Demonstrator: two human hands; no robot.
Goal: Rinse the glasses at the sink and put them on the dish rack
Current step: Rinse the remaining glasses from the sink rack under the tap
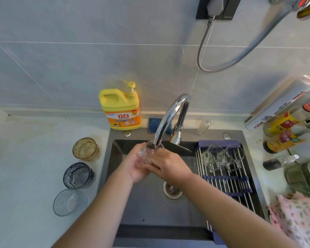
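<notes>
Under the chrome faucet (170, 115), over the dark sink (150, 208), both hands hold a clear glass (145, 153) tilted toward the spout. My left hand (134, 167) cups it from below and my right hand (168, 163) grips its right side. On the counter left of the sink stand an amber glass (86, 149), a dark grey glass (78, 175) and a clear glass (70, 202). Two clear stemmed glasses (222, 156) lie on the roll-up dish rack (227, 183) across the sink's right side.
A yellow dish soap jug (121, 108) and a blue sponge (154, 124) sit behind the sink. Sauce bottles (283, 133), a foil roll (279, 102) and a small spray bottle (279, 162) crowd the right counter. A pink floral cloth (297, 219) lies at the lower right.
</notes>
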